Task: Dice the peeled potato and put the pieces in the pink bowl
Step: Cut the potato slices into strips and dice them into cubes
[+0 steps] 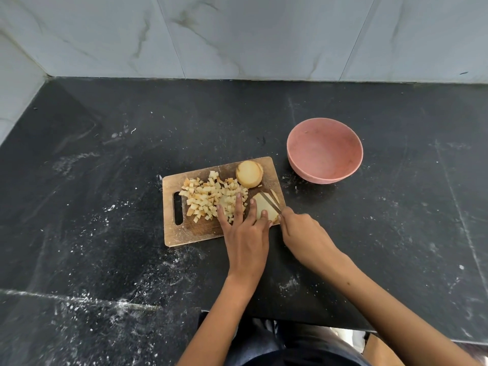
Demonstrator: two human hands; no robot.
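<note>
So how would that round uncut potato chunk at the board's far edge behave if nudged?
The round pale potato chunk rests on a flat cut face on the wooden cutting board, so it would probably slide, not roll. Its cut surface looks moist, likely slippery. It seems stiff and fairly dense.

Matt pink bowl [324, 150], scuffed wooden cutting board [192, 231], speckled black stone counter [105, 159], glossy marble wall tiles [237, 35].

Even soft daylight, faint shadows, sharp focus, wide-angle bending at edges.

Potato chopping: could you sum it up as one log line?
left hand steadies potato slab | right hand slicing with knife | pink bowl empty
</note>
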